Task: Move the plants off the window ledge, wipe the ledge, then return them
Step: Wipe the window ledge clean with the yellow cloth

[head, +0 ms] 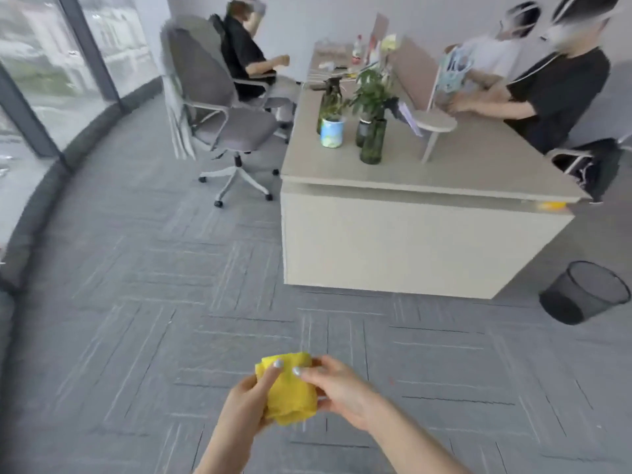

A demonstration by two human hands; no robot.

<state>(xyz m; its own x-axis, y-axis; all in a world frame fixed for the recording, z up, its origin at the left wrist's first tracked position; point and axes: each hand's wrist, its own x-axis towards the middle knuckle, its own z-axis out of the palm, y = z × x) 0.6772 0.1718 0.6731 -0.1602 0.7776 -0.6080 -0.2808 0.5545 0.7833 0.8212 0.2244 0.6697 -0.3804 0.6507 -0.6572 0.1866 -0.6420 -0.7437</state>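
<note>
Both hands are low over the grey carpet, close together and clamped on one folded yellow cloth (290,388). The left hand (247,401) cups it from below and the side with its thumb laid across the top; the right hand (337,384) pinches its right edge between thumb and fingers. The forearms run out of sight at the bottom edge.

Ahead stands the bench (427,172), and on its near left part sit the plants, grouped together. I count four vessels: a pale printed pot (331,132), two dark green glass bottles, one at the front (373,142) and one just behind it (362,131), and a taller dark bottle (330,97) at the back. The leaves overlap, so I cannot say which stem belongs to which vessel.

The window ledge (51,186) curves along the left below the glass; its lower end is cut off by the frame edge.

Three people sit at the bench, one on the left, two on the right. Two grey office chairs are on the left; the nearer one (222,107) is unoccupied, the farther one is mostly hidden behind its sitter. One black mesh bin (584,292) stands on the floor at right. The clutter at the far end of the bench is too blurred to make out.
</note>
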